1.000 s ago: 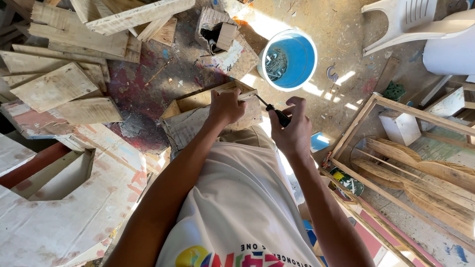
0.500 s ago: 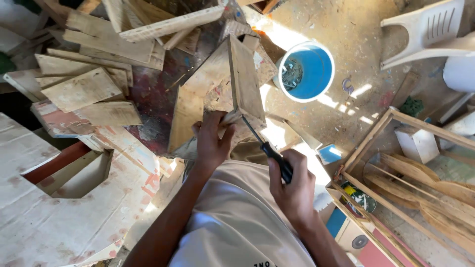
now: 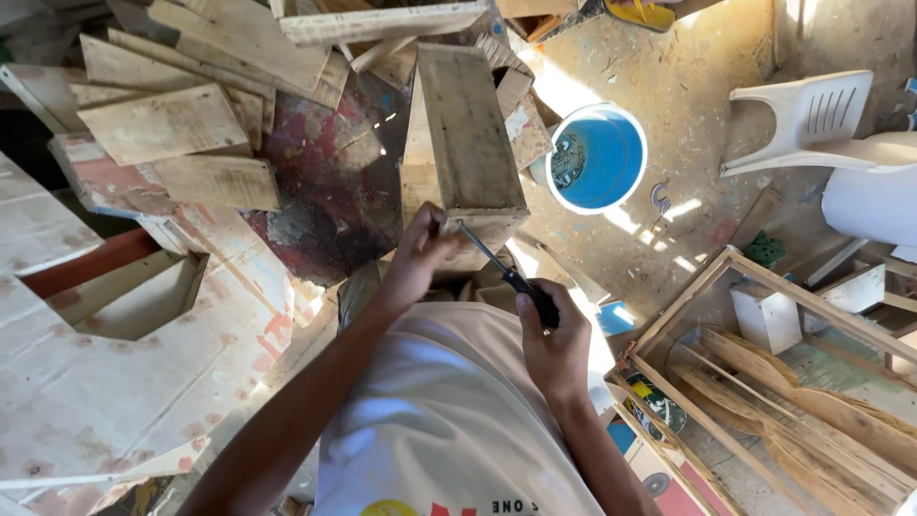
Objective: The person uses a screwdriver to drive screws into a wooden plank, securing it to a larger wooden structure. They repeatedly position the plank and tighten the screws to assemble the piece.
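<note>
Far to the left of the fingers lie pale cut boards (image 3: 91, 382), one with a rectangular opening, and beyond them a loose pile of wood offcuts (image 3: 181, 143) spreads over a paint-stained red tabletop (image 3: 325, 182).

The left hand (image 3: 418, 256) reaches forward, its fingers (image 3: 427, 229) curled and pressed against the near end of a wooden box (image 3: 468, 143) that stands tilted on the tabletop, its long side running away from the person. The fingers touch the box's lower corner, gripping its edge.

Just right of those fingers, the metal shaft of a screwdriver (image 3: 506, 274) meets the box's near end. The right hand (image 3: 554, 344) holds the tool, its fingers (image 3: 541, 315) wrapped tight around the black handle, below and to the right of the left hand, and near the person's white shirt (image 3: 449, 420).

Farther right, beyond the screwdriver, a blue bucket (image 3: 599, 158) with a white rim stands on the dusty floor. Right of the right hand's fingers stands an open wooden frame (image 3: 735, 277) with curved wooden pieces inside it, and a white plastic chair (image 3: 821, 119) stands at the far right, well apart from both hands.
</note>
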